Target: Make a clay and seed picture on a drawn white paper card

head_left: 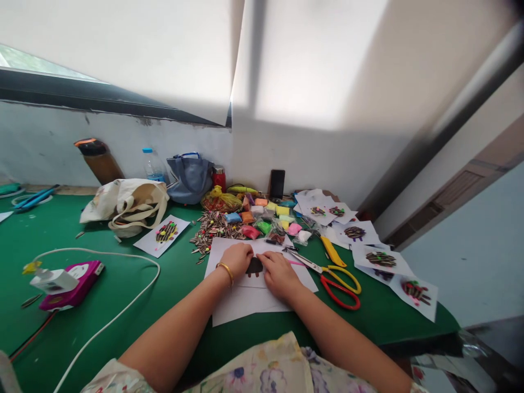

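Note:
My left hand (238,258) wears a gold bangle and rests on white paper (231,305), its fingers bent and pressed together at the upper edge of a dark brown clay shape (254,266). From the other side my right hand (280,272) meets the same clay, fingertips close to those of the left. Small reddish-brown legs show under the clay shape. Both sets of fingertips partly cover its top. A pink strip (297,262) lies just beyond my right hand. Scissors (327,273) with one yellow and one red handle lie to the right, blades toward the paper.
Striped sunflower seeds (215,230) and bagged coloured clay (248,217) lie behind the paper. A yellow cutter (333,251) and several decorated cards (382,257) are at right. To the left are a decorated card (164,234), a cloth bag (126,199), a magenta power strip (73,289) and a white cable (135,295).

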Tool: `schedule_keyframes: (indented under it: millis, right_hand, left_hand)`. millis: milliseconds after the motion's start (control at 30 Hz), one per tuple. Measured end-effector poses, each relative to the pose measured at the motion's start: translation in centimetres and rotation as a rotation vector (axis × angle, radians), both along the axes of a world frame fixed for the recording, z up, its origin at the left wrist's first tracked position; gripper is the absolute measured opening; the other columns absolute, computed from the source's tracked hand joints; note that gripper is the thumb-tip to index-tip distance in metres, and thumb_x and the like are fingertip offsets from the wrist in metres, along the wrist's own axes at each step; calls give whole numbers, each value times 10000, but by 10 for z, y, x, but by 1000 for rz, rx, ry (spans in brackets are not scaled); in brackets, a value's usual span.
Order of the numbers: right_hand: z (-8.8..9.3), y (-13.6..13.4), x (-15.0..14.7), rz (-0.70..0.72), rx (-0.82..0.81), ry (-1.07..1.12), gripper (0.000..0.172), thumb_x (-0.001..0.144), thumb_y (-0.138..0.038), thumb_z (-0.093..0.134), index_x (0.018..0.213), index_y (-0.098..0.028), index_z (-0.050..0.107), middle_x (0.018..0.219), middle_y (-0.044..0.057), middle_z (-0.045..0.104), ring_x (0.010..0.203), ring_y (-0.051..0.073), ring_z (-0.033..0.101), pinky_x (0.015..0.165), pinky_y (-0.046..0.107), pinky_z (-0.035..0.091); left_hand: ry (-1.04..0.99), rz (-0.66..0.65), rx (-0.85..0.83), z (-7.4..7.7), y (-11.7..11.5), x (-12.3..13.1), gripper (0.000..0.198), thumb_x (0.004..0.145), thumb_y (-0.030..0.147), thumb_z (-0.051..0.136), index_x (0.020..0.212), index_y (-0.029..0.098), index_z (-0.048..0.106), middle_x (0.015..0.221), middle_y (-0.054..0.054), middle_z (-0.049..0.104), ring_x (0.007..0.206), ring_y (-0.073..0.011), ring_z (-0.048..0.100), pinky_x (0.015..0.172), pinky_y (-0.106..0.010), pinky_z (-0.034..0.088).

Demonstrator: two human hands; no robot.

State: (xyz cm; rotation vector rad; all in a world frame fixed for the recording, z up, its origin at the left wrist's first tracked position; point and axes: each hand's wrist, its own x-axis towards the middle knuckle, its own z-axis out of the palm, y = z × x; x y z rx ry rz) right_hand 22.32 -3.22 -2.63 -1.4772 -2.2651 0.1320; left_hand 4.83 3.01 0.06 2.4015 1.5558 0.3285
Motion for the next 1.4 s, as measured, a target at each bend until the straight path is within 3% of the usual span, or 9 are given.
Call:
schedule_keyframes:
  millis: [133, 267, 533, 767, 967, 1400]
  right_hand:
    - [-1, 1, -1, -6, 5, -2, 500, 782, -114, 509, 1258, -250, 583, 1207, 82, 575, 1104, 248, 484, 964, 380, 398]
    - [-5, 3, 4, 5, 24, 66, 503, 798, -97, 476, 1285, -183, 568, 1220, 108, 588, 1124, 239, 498, 984, 381, 416]
    - [-10, 0, 13, 94, 157, 131, 346, 810, -133, 494, 1076, -170, 713, 1204, 118, 646, 1113, 228, 580, 1025, 405, 437]
    - [-13, -2, 13, 117, 184, 133, 368, 803, -128, 498, 1106, -167, 703, 1221, 126, 641, 1125, 224, 588, 1012, 400, 464]
    - [-13, -4, 12, 115, 180, 111, 411, 802, -126, 496, 1173, -174, 667, 1241, 130, 627, 1151, 234, 571, 1025, 429, 451]
    - [-9, -3, 9, 101, 146, 42, 370, 843, -165, 500, 1178, -191, 655, 1253, 113, 607, 1157, 248, 528, 1033, 446, 401]
  left_hand:
    - [-6, 15, -2, 0, 0, 1, 221, 866, 257, 470, 877, 207, 685, 920, -81, 679, 879, -223, 619, 784, -322, 436]
    - [-41, 6, -9, 0, 0, -2, 242, 883, 233, 446, 899, 197, 685, 928, -84, 687, 881, -216, 623, 783, -312, 443]
    - [-153, -53, -29, -3, -1, -15, 296, 894, 203, 431, 1073, 186, 666, 1084, -71, 686, 1007, -197, 609, 874, -284, 448]
    - [-151, -102, 85, -1, -21, -33, 264, 893, 153, 426, 1016, 193, 655, 1031, -70, 676, 1005, -197, 597, 916, -305, 430]
    - [-109, -93, 92, 0, -44, -45, 261, 864, 253, 547, 1116, 207, 601, 1094, -75, 649, 1059, -217, 581, 963, -329, 409]
    - [-106, -111, 121, -5, -49, -43, 315, 834, 261, 580, 1140, 188, 594, 1139, -90, 638, 1097, -234, 561, 1004, -363, 382]
